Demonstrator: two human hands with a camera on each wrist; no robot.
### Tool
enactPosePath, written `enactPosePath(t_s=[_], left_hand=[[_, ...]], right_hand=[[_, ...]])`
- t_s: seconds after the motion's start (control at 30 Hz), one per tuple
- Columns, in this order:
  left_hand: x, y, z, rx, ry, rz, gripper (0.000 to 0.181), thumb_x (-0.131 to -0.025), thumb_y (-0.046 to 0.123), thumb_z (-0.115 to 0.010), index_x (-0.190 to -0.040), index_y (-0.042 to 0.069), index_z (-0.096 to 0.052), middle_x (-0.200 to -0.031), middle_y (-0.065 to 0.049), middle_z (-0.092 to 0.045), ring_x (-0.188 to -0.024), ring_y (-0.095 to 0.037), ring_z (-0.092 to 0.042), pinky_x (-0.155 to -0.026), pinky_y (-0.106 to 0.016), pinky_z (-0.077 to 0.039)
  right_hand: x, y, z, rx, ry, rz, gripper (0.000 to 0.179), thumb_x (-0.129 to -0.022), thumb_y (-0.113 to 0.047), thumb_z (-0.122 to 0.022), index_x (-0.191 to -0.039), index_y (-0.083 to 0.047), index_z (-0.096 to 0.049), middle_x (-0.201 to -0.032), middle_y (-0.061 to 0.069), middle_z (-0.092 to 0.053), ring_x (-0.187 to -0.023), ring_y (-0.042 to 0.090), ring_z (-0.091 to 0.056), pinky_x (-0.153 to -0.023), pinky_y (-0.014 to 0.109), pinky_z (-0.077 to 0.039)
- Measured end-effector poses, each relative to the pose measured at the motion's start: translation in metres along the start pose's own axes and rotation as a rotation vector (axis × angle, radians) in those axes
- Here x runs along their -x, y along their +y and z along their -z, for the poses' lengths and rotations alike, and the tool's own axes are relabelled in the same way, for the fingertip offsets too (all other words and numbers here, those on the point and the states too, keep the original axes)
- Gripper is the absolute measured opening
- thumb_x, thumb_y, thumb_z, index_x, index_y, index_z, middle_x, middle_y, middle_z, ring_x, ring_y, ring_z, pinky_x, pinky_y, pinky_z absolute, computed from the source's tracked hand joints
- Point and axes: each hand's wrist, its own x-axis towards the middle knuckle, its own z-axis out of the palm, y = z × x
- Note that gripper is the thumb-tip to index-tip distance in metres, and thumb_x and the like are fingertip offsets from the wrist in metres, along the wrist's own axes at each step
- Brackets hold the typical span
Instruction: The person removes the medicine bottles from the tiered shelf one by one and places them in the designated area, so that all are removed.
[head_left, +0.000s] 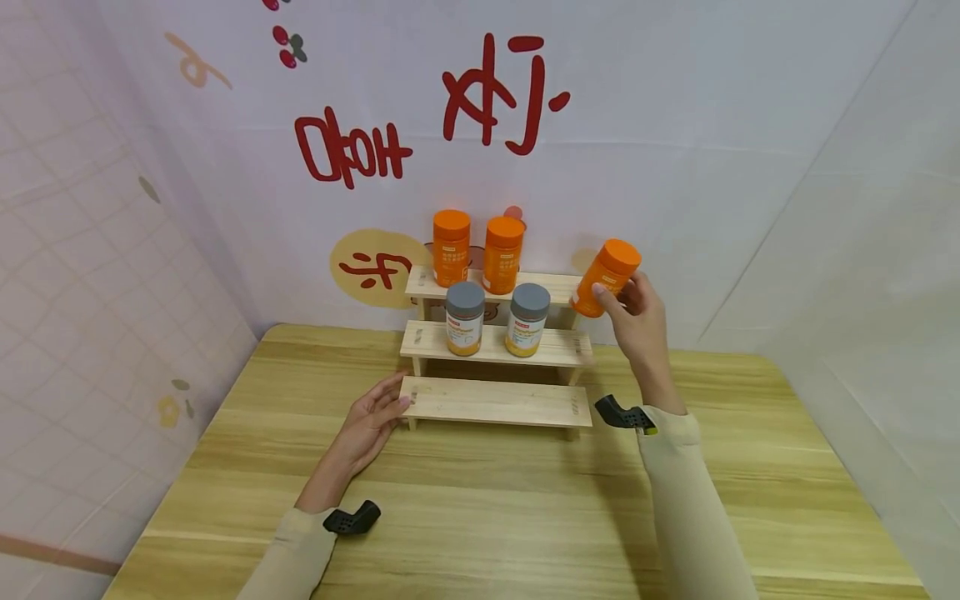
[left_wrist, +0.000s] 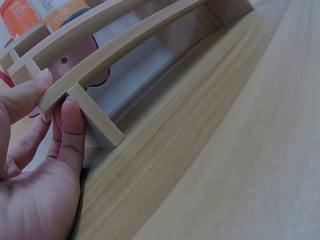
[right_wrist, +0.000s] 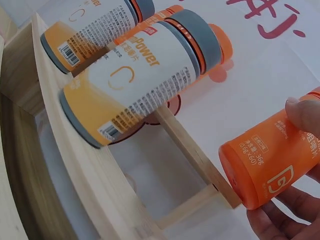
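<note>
My right hand (head_left: 640, 321) grips an orange supplement bottle (head_left: 606, 277) with an orange lid. It is tilted, its base right by the right end of the top tier of a three-tier wooden shelf (head_left: 495, 400). At the lowest tier's left end, my left hand (head_left: 375, 421) pinches the board, thumb on top and fingers beneath, as the left wrist view shows. Two more orange bottles, a left one (head_left: 452, 250) and a right one (head_left: 503, 257), stand upright on the top tier. The middle tier bears two grey-lidded white-and-yellow bottles, one at left (head_left: 465, 319) and one at right (head_left: 528, 321).
The shelf stands on a wood-grain table (head_left: 480, 517), close to a white wall covering (head_left: 675, 125) with red lettering. More pale wall covering borders the table on both sides. A black wrist mount (head_left: 352, 518) sits on my left sleeve, another (head_left: 624, 414) on my right.
</note>
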Motion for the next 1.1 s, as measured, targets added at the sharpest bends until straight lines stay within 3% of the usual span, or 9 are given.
enactPosePath(t_s=[0.43, 0.93, 1.1], left_hand=[[0.002, 0.000, -0.001, 0.004, -0.009, 0.017, 0.067, -0.103, 0.007, -0.061, -0.161, 0.006, -0.027, -0.127, -0.001, -0.053, -0.103, -0.007, -0.059, -0.080, -0.019, -0.054], [0.000, 0.001, -0.001, -0.001, -0.007, 0.011, 0.068, -0.103, 0.006, -0.060, -0.162, 0.003, -0.025, -0.128, 0.000, -0.053, -0.102, -0.007, -0.059, -0.080, -0.018, -0.054], [0.001, 0.001, -0.001, -0.003, -0.014, 0.003, 0.069, -0.104, 0.006, -0.059, -0.162, 0.002, -0.022, -0.127, 0.001, -0.054, -0.100, -0.006, -0.058, -0.080, -0.018, -0.054]], right_hand=[[0.015, 0.012, 0.024, 0.004, 0.037, -0.035, 0.052, -0.099, -0.035, -0.070, -0.148, -0.029, -0.053, -0.144, 0.006, -0.061, -0.120, 0.010, -0.060, -0.104, 0.027, -0.049], [0.029, 0.037, 0.047, 0.025, 0.069, -0.068, 0.049, -0.097, -0.027, -0.073, -0.144, -0.023, -0.057, -0.129, -0.007, -0.067, -0.108, 0.008, -0.063, -0.092, 0.017, -0.049], [0.032, 0.050, 0.051, 0.067, 0.065, -0.100, 0.050, -0.096, -0.033, -0.074, -0.143, -0.024, -0.058, -0.129, -0.004, -0.068, -0.108, 0.007, -0.062, -0.091, 0.017, -0.049]])
